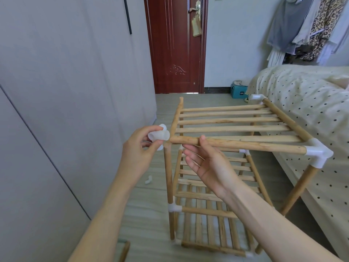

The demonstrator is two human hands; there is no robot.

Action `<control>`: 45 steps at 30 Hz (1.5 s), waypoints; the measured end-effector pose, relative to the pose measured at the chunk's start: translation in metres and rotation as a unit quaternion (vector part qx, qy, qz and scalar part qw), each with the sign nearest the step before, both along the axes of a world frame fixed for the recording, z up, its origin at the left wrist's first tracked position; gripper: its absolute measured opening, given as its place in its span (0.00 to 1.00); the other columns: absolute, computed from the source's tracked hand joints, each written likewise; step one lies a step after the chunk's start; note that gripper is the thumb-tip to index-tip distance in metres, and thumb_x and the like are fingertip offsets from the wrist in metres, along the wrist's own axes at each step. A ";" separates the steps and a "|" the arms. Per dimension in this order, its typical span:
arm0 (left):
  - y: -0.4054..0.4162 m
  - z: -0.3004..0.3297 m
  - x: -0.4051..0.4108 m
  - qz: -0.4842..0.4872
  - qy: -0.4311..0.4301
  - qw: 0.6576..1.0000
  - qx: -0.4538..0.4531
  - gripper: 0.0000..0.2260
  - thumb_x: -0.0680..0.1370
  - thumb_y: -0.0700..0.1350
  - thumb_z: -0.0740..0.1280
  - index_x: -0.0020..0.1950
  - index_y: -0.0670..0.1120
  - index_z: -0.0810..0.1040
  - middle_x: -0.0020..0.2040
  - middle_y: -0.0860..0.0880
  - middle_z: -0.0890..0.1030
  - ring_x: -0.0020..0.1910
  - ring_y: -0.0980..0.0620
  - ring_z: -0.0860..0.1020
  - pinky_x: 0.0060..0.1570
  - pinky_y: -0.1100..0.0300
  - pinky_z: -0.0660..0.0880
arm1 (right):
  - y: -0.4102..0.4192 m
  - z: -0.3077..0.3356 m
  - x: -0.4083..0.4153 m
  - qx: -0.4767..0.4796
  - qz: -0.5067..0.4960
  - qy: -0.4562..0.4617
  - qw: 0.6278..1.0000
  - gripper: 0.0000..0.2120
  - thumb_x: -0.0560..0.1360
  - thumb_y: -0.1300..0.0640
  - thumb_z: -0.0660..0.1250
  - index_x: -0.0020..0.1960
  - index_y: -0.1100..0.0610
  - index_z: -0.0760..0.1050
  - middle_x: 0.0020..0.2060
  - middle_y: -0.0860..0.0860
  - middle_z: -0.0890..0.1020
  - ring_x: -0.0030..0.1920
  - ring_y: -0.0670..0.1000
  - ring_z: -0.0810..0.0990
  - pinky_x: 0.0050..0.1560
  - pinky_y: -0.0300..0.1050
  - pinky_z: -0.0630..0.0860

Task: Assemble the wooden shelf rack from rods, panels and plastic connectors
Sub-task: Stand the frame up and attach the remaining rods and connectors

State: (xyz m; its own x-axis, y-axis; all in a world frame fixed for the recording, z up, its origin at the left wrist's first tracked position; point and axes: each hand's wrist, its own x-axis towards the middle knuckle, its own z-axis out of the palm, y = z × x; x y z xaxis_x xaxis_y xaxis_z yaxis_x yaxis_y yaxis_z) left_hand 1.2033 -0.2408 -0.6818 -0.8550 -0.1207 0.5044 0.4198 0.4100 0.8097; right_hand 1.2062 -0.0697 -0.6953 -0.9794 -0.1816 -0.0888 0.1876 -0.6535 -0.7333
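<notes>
A: The left hand (140, 148) pinches a translucent white connector (158, 134) between thumb and fingers, just beside the near-left corner of the rack (226, 167), right above the bare top of the near-left post (168, 174).

B: And the right hand (207, 163)?

A: Palm up, fingers loosely spread under the front rod (236, 144), thumb resting on top of it. It holds that rod lightly near its free left end, which sits at the post top with no fitting on it.

B: What is around?

A: A grey wardrobe (56, 91) fills the left side. A dark red door (175, 44) stands far, centre. A bed (302, 95) with a dotted cover runs along the right, touching or nearly touching the rack's right side; I cannot tell which. Clothes (309, 25) hang above it. A teal box (238, 90) sits on the floor by the far end of the bed. One spare white fitting (148, 180) lies on the floor left of the rack, and a loose rod end (125, 251) shows at the near edge.

B: Anything in the way?

A: The right forearm crosses over the lower shelves and hides part of them.

B: The rack itself?

A: It stands on the floor in the middle, three slatted tiers of pale wood. White corner pieces sit at the near-right (317, 154) and far-right (256, 97) top corners. The far-left top corner shows bare wood.
</notes>
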 end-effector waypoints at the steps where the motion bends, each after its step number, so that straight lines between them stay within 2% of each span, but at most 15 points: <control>1: 0.000 -0.001 0.000 0.017 0.007 1.000 -0.007 0.13 0.73 0.35 0.70 0.51 0.53 0.79 0.54 0.50 0.79 0.47 0.59 0.79 0.46 0.73 0.73 | 0.001 0.000 0.000 -0.001 0.001 0.004 1.000 0.17 0.75 0.52 0.64 0.56 0.64 0.76 0.50 0.60 0.82 0.44 0.50 0.82 0.46 0.41 0.80; 4: 0.001 -0.005 0.000 0.066 0.030 0.996 -0.056 0.14 0.73 0.36 0.71 0.54 0.51 0.80 0.54 0.49 0.74 0.45 0.58 0.77 0.45 0.74 0.72 | 0.004 0.000 0.001 0.009 0.005 0.014 1.000 0.17 0.75 0.51 0.64 0.54 0.63 0.78 0.50 0.59 0.82 0.43 0.49 0.81 0.47 0.42 0.79; 10: 0.011 -0.006 -0.002 0.089 0.086 0.979 -0.164 0.13 0.73 0.34 0.70 0.56 0.45 0.81 0.53 0.50 0.70 0.46 0.51 0.73 0.46 0.65 0.70 | 0.007 0.002 0.004 0.011 0.010 0.023 1.000 0.18 0.73 0.50 0.65 0.54 0.63 0.78 0.48 0.58 0.83 0.41 0.48 0.80 0.47 0.41 0.79; 13: 0.015 -0.005 0.000 0.089 0.105 0.974 -0.181 0.13 0.73 0.34 0.70 0.56 0.45 0.82 0.53 0.51 0.70 0.46 0.52 0.71 0.46 0.71 0.67 | 0.008 0.002 0.005 0.013 0.015 0.029 0.999 0.18 0.72 0.50 0.64 0.54 0.62 0.79 0.47 0.57 0.83 0.40 0.49 0.80 0.45 0.41 0.79; 16: 0.019 -0.004 0.001 0.064 0.111 0.978 -0.164 0.14 0.72 0.35 0.71 0.57 0.45 0.81 0.52 0.51 0.72 0.45 0.53 0.72 0.48 0.75 0.67 | 0.009 0.003 0.006 0.017 0.013 0.033 0.999 0.18 0.73 0.50 0.64 0.55 0.63 0.78 0.47 0.57 0.83 0.41 0.49 0.80 0.46 0.40 0.78; 18: 0.022 -0.005 0.003 0.038 0.110 0.983 -0.144 0.16 0.73 0.36 0.70 0.59 0.46 0.80 0.53 0.52 0.74 0.48 0.54 0.75 0.52 0.73 0.69 | 0.010 0.003 0.005 0.020 0.008 0.035 0.999 0.18 0.74 0.50 0.63 0.55 0.63 0.78 0.47 0.57 0.83 0.42 0.49 0.80 0.47 0.40 0.78; 22: 0.021 -0.004 0.005 -0.013 0.015 0.996 0.092 0.11 0.77 0.41 0.67 0.57 0.54 0.77 0.54 0.55 0.80 0.51 0.59 0.80 0.50 0.69 0.75 | 0.012 0.005 0.006 0.023 -0.001 0.046 0.999 0.16 0.77 0.52 0.62 0.54 0.63 0.79 0.46 0.57 0.83 0.42 0.49 0.80 0.47 0.40 0.79; 24: 0.018 -0.004 0.001 -0.012 -0.053 0.980 0.191 0.06 0.80 0.47 0.62 0.53 0.49 0.77 0.50 0.51 0.82 0.49 0.56 0.82 0.48 0.65 0.77 | 0.012 0.005 0.007 0.029 -0.002 0.048 0.998 0.16 0.77 0.52 0.62 0.54 0.63 0.78 0.46 0.57 0.83 0.42 0.49 0.80 0.46 0.40 0.79; 25: 0.018 -0.006 -0.001 -0.025 -0.092 0.973 0.212 0.11 0.81 0.50 0.58 0.51 0.48 0.77 0.48 0.50 0.83 0.48 0.54 0.82 0.48 0.62 0.77 | 0.012 0.005 0.008 0.032 -0.005 0.049 0.998 0.16 0.77 0.52 0.62 0.55 0.64 0.78 0.45 0.57 0.83 0.41 0.49 0.80 0.46 0.40 0.79; 28: 0.020 -0.012 -0.004 -0.054 -0.165 0.975 0.141 0.20 0.80 0.58 0.49 0.52 0.53 0.78 0.50 0.54 0.83 0.55 0.58 0.78 0.57 0.57 0.72 | 0.012 0.005 0.008 0.041 -0.016 0.052 0.998 0.16 0.77 0.52 0.62 0.55 0.64 0.78 0.41 0.55 0.82 0.39 0.48 0.78 0.43 0.40 0.78; 33: 0.032 -0.014 -0.004 -0.092 -0.185 0.972 0.109 0.19 0.77 0.63 0.46 0.49 0.62 0.76 0.58 0.54 0.79 0.61 0.55 0.74 0.66 0.54 0.66 | 0.011 0.005 0.008 0.050 -0.033 0.066 0.996 0.13 0.77 0.53 0.61 0.50 0.62 0.77 0.35 0.52 0.79 0.35 0.47 0.75 0.39 0.39 0.73; 38: 0.030 -0.017 -0.010 -0.094 -0.225 0.964 0.107 0.33 0.70 0.66 0.48 0.69 0.52 0.70 0.65 0.50 0.75 0.66 0.52 0.71 0.70 0.49 0.63 | 0.007 0.007 0.007 0.059 -0.045 0.058 0.996 0.12 0.78 0.53 0.61 0.50 0.62 0.77 0.34 0.52 0.78 0.35 0.46 0.75 0.38 0.40 0.71; 40: 0.028 -0.020 -0.012 -0.110 -0.218 0.959 0.146 0.28 0.72 0.64 0.50 0.66 0.53 0.71 0.62 0.48 0.76 0.64 0.50 0.72 0.69 0.50 0.65 | 0.006 0.009 0.005 0.053 -0.044 0.052 0.996 0.12 0.78 0.54 0.61 0.49 0.62 0.77 0.35 0.52 0.79 0.35 0.46 0.76 0.37 0.39 0.71; 43: 0.026 -0.025 -0.010 -0.111 -0.184 0.957 0.196 0.14 0.79 0.55 0.56 0.55 0.51 0.77 0.54 0.48 0.81 0.58 0.50 0.78 0.59 0.56 0.71 | 0.005 0.012 0.003 0.032 -0.048 0.049 0.997 0.11 0.78 0.55 0.60 0.49 0.62 0.77 0.35 0.52 0.80 0.35 0.46 0.75 0.35 0.37 0.72; 45: 0.024 -0.029 -0.008 -0.102 -0.173 0.956 0.213 0.11 0.79 0.51 0.58 0.51 0.49 0.79 0.52 0.45 0.83 0.55 0.49 0.80 0.55 0.57 0.74 | 0.004 0.013 0.002 0.025 -0.049 0.048 0.997 0.11 0.78 0.55 0.60 0.48 0.62 0.77 0.35 0.53 0.79 0.34 0.46 0.75 0.34 0.37 0.72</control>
